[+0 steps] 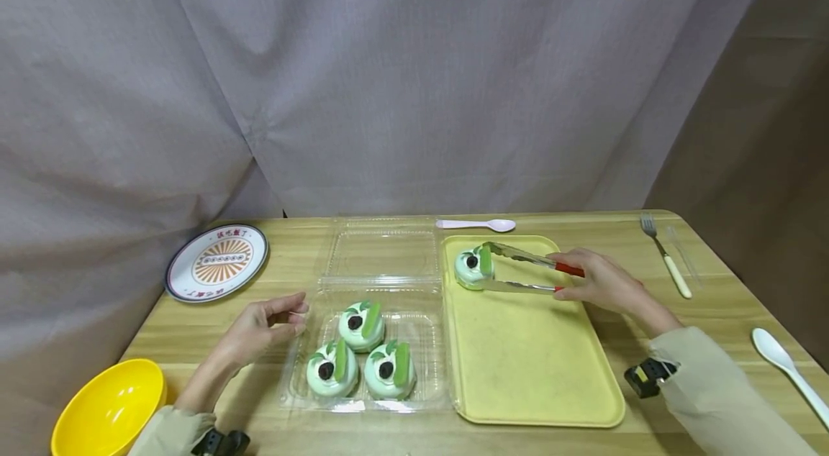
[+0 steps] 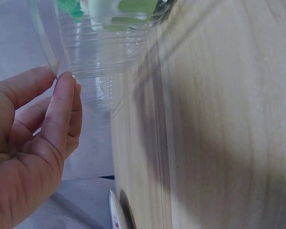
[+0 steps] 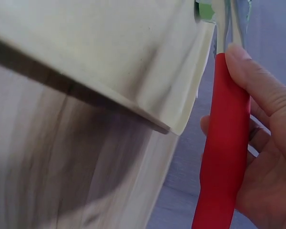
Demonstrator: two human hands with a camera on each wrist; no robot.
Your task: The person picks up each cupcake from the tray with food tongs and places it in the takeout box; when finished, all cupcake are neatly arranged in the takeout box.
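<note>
My right hand [image 1: 599, 282] holds metal tongs [image 1: 523, 255] by their red handles [image 3: 224, 143]. The tongs' arms are spread, their ends at the right side of a pale green cake [image 1: 468, 270] with a dark cookie and a green slice on top. That cake is at the far left corner of a yellow tray [image 1: 531, 355]. With thumb and fingertips, my left hand [image 1: 268, 326] pinches the left rim of a clear plastic box [image 2: 62, 52]. Three similar cakes [image 1: 355, 326] sit in the box, its lid [image 1: 385, 251] folded back behind it.
A patterned plate [image 1: 220, 263] lies far left, a yellow bowl [image 1: 110, 409] near left. Behind the tray is a pale spoon [image 1: 476, 224]. On the right lie a fork [image 1: 667, 254], a clear thin utensil [image 1: 683, 254] and a white spoon [image 1: 786, 366]. A grey curtain [image 1: 414, 82] hangs behind the table.
</note>
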